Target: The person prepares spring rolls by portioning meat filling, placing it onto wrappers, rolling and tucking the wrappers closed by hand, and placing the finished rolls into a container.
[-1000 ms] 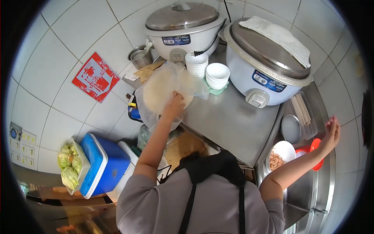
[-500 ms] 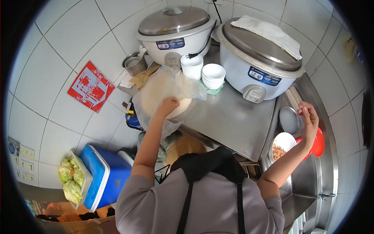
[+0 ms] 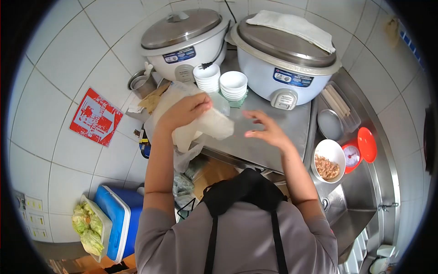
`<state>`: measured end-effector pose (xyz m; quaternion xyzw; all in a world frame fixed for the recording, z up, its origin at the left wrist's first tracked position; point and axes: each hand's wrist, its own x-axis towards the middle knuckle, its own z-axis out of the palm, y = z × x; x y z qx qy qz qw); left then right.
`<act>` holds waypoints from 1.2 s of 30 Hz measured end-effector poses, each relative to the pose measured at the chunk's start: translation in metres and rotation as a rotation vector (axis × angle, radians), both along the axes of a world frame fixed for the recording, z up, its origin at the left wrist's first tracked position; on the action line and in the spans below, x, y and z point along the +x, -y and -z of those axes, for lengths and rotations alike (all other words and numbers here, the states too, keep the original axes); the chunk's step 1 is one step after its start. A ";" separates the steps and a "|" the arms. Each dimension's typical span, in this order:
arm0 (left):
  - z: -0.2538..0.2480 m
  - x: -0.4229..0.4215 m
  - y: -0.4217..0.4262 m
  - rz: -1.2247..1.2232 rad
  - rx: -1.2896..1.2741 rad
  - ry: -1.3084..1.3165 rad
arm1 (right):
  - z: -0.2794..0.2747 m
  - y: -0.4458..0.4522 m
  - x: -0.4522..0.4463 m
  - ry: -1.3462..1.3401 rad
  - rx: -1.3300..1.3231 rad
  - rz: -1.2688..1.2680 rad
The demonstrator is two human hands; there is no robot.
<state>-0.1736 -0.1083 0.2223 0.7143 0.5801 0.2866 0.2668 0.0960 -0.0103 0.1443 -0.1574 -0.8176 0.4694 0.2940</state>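
My left hand (image 3: 189,111) is closed on the edge of a thin, pale, floppy wrapper sheet (image 3: 215,124), which hangs from the fingers over the steel counter (image 3: 269,146). Beneath and behind it lies a clear plastic bag (image 3: 189,153); the sheet and my forearm hide most of the round pale stack there. To the right, my right hand (image 3: 269,131) hovers over the counter, fingers spread and nothing in them. It is apart from the sheet.
Two rice cookers (image 3: 180,52) (image 3: 285,59) stand at the back, with stacked white bowls (image 3: 234,84) before them. On the right are a bowl of shredded filling (image 3: 327,168), a red scale (image 3: 352,155), a lidded-looking grey dish (image 3: 330,124) and the sink (image 3: 351,192). A blue cooler (image 3: 112,219) sits lower left.
My left hand has lifted a wrapper sheet off the round stack. My right hand has swung left from above the sink side to over the counter, its fingers now spread. The view has shifted slightly.
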 end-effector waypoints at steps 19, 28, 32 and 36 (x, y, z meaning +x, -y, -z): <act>0.188 0.142 -0.044 0.141 0.118 -0.125 | 0.122 -0.027 0.175 0.447 0.016 1.162; 0.197 0.115 -0.095 -0.049 0.569 -0.801 | 0.115 -0.042 0.140 0.707 0.460 0.681; 0.177 0.135 -0.074 0.054 0.027 -0.399 | 0.123 -0.033 0.136 0.904 0.406 0.876; 0.199 0.127 -0.063 0.114 0.076 -0.274 | 0.114 -0.016 0.131 1.003 0.313 0.927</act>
